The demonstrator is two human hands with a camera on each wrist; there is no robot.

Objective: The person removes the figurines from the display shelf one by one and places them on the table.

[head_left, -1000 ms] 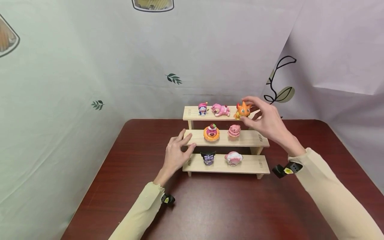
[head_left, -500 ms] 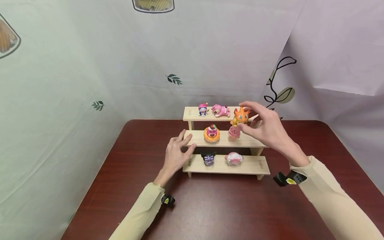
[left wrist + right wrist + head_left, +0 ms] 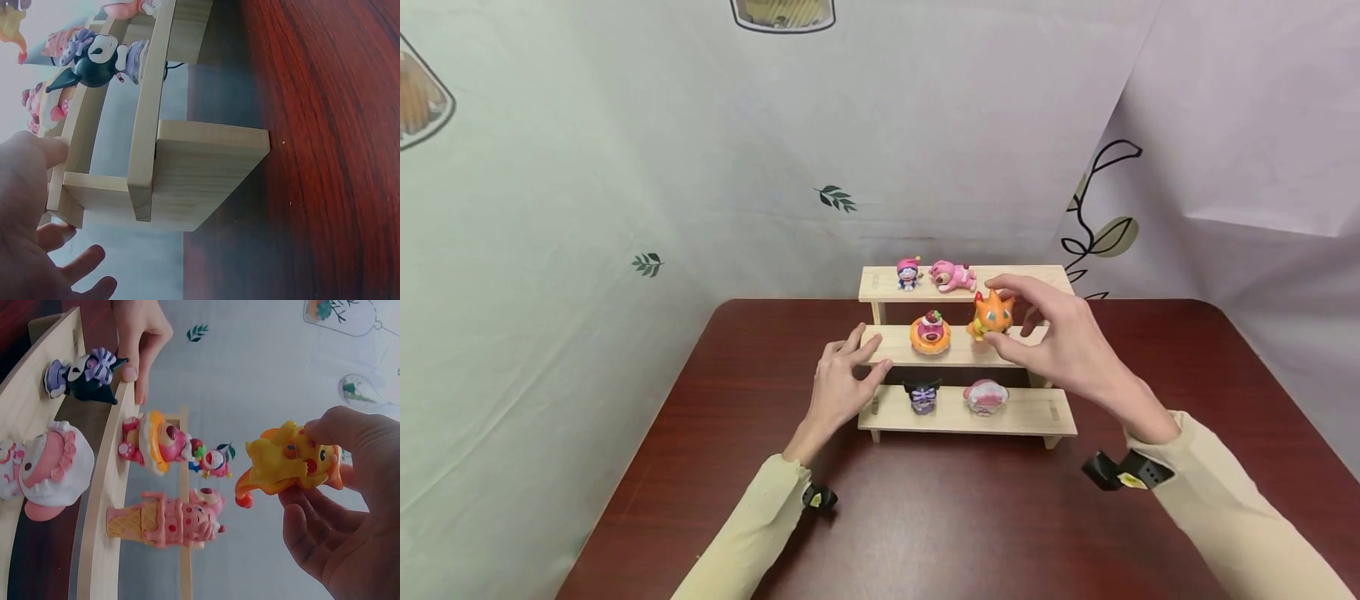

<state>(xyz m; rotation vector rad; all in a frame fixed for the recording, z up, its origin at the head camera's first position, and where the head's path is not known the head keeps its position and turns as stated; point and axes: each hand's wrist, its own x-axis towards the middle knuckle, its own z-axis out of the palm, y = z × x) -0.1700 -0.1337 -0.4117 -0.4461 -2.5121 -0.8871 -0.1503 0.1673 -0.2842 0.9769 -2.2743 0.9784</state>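
Note:
My right hand (image 3: 1063, 342) pinches an orange-and-yellow figurine (image 3: 991, 315) with pointed ears and a red-tipped tail. It is held up off the boards, before the right part of the middle tier. In the right wrist view, thumb and fingers grasp its head end. A pink ice cream cone figurine (image 3: 159, 522) stands on the middle tier, hidden in the head view behind the held figurine. My left hand (image 3: 842, 379) holds the left end of the middle board of a three-tier wooden stand (image 3: 1030, 408), thumb at the front edge.
Along the top tier are a pink-hatted figurine (image 3: 907, 273) and a lying pink bear (image 3: 953, 276). A bear in an orange ring (image 3: 930, 333) sits mid-tier. Below stand a black-and-purple figurine (image 3: 922, 397) and a pink-and-white one (image 3: 987, 397). The dark red table (image 3: 925, 508) carries the stand.
My right hand has brought the orange figurine from the top tier forward, down and slightly left. The left hand stays on the stand.

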